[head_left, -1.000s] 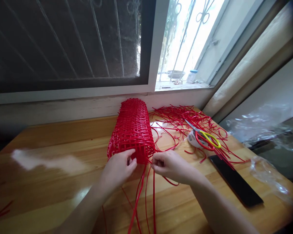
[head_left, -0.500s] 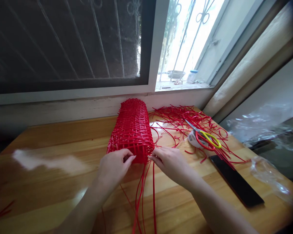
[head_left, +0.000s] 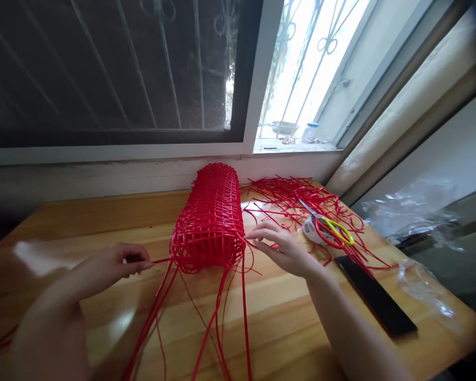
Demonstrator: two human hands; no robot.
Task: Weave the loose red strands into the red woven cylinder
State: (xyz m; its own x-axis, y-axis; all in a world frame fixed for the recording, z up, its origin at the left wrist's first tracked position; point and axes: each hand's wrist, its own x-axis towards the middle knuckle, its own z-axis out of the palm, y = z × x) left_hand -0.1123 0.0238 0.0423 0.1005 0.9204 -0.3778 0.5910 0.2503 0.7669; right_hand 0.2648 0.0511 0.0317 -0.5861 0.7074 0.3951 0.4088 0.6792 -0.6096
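A red woven basket (head_left: 212,211) of plastic strands lies on its side, its mouth toward me. Several long uncut strands trail from the rim down over the near part of the table. To the left of the mouth, my left hand (head_left: 122,264) is closed, pinching the end of a red strand (head_left: 162,261) that runs taut to the rim. At the rim's right side, my right hand (head_left: 280,246) has its fingers stretched out, the fingertips touching the weave. Thumb and forefinger stand slightly apart there.
A heap of red strand offcuts (head_left: 293,190) covers the back right of the wooden table (head_left: 83,227). Scissors with red and yellow handles (head_left: 335,230) rest on a white roll (head_left: 311,230). A black phone (head_left: 375,296) and clear plastic wrap (head_left: 424,288) lie to the right.
My left hand has moved left, away from the basket's mouth, drawing a strand out with it. My right hand has shifted slightly right and up, its fingers straighter.
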